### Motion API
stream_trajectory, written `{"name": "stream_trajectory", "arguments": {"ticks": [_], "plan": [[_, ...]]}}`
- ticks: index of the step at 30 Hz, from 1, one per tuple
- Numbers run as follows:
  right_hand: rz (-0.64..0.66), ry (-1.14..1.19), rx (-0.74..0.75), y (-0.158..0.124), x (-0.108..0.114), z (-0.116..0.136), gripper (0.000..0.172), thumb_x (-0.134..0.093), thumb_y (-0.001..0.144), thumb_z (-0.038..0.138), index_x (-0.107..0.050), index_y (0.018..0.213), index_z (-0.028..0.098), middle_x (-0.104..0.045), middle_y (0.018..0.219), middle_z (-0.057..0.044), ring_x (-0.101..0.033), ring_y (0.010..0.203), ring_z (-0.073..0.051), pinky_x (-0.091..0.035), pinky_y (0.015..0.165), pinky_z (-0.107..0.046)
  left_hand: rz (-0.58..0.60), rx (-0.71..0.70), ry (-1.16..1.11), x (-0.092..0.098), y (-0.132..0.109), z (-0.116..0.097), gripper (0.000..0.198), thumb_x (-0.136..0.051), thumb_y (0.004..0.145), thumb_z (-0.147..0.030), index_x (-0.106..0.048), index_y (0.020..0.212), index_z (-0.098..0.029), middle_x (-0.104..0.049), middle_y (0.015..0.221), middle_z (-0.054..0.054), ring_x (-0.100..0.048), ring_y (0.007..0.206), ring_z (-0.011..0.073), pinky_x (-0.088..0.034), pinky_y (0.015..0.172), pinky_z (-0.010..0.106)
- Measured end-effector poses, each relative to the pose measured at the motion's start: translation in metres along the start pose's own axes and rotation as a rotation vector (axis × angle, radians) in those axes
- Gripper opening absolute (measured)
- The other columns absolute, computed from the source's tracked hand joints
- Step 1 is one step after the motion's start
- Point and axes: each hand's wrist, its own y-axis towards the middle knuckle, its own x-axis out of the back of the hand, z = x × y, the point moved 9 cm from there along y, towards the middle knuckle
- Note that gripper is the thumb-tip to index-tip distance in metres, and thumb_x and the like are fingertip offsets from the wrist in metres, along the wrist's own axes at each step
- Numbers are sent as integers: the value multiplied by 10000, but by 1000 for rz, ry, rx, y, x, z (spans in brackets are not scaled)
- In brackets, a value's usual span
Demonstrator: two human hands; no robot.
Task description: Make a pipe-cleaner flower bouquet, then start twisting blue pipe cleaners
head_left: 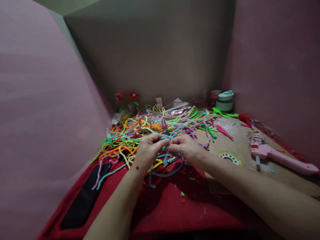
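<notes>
Blue pipe cleaners (171, 134) are pinched between my two hands above the front of the table. My left hand (151, 145) has thumb and fingers closed on them from the left. From the right, my right hand (184, 146) grips them too, its fingertips almost meeting the left ones. One long blue strand curves down in a loop below the hands. Just under them lie pliers (170, 161) with yellow handles, partly hidden. A large tangled heap of many-coloured pipe cleaners (135, 128) spreads behind and to the left of my hands.
A pink hot glue gun (280, 156) rests on a brown board (222, 180) at the right, near a white tape roll (229, 158). A black phone (86, 196) lies front left on the red cloth (160, 213). Behind stand a mint-lidded container (225, 101) and red flowers (133, 96).
</notes>
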Motion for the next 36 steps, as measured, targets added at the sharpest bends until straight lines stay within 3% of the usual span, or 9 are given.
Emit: {"name": "stream_trajectory", "arguments": {"ticks": [3, 5, 11, 15, 20, 23, 29, 32, 36], "plan": [[-24, -26, -5, 1, 1, -4, 208, -568, 628, 192, -532, 426, 157, -463, 372, 44, -338, 373, -56, -246, 429, -224, -135, -227, 238, 6, -5, -18, 107, -630, 701, -238, -675, 622, -183, -575, 609, 0, -501, 598, 122, -375, 580, 232], [-19, -5, -21, 1, 0, -6, 199, -558, 628, 180, -528, 432, 156, -476, 377, 39, -349, 373, -56, -249, 426, -222, -150, -256, 284, 6, -6, -21, 114, -624, 709, -236, -673, 619, -185, -581, 626, 2, -509, 615, 123, -376, 592, 233], [122, 137, -87, -2, -10, -6, 156, -605, 638, 229, -598, 512, 137, -565, 476, 6, -427, 419, -76, -296, 440, -229, 70, 158, -148, -5, 3, 14, 214, -652, 690, -332, -606, 604, -142, -470, 453, -47, -378, 398, 58, -285, 407, 193], [-14, 265, -64, 3, 6, -6, 178, -700, 585, 275, -601, 532, 137, -526, 467, 32, -401, 424, -64, -285, 448, -224, 45, 162, -283, -3, 6, 15, 279, -626, 716, -417, -578, 666, -146, -500, 516, -44, -374, 381, 39, -242, 368, 174], [-166, 321, -6, 6, 21, -3, 293, -760, 506, 319, -524, 500, 147, -430, 414, 72, -320, 397, -45, -208, 427, -222, 139, 224, -188, -11, 5, 23, 236, -706, 638, -317, -588, 739, -139, -497, 566, -55, -383, 436, 34, -286, 422, 164], [-173, 271, -5, 7, 23, -5, 304, -749, 508, 334, -508, 504, 149, -418, 420, 73, -312, 404, -46, -193, 432, -227, 145, 134, -27, -11, 5, 19, 180, -652, 677, -299, -572, 658, -139, -474, 528, -50, -378, 451, 52, -292, 445, 183], [-252, 81, -2, 5, 31, -8, 310, -683, 559, 309, -432, 444, 170, -346, 381, 83, -269, 388, -46, -154, 430, -238, -105, -266, 581, -6, -7, -14, 114, -550, 769, -256, -622, 713, -186, -589, 607, -7, -506, 558, 108, -340, 570, 231], [-261, 156, 22, 4, 30, -4, 323, -699, 556, 308, -429, 448, 167, -361, 394, 82, -278, 394, -44, -170, 429, -233, -112, -156, 391, -1, -4, -6, 145, -553, 774, -285, -583, 672, -187, -549, 534, -26, -472, 468, 89, -331, 497, 212], [-233, 399, 63, 7, 27, 1, 236, -724, 563, 303, -555, 574, 139, -472, 475, 56, -343, 416, -49, -232, 438, -223, -88, 117, -289, 4, 4, 20, 193, -564, 774, -349, -515, 703, -177, -524, 532, -54, -372, 342, 41, -260, 356, 171]]}}
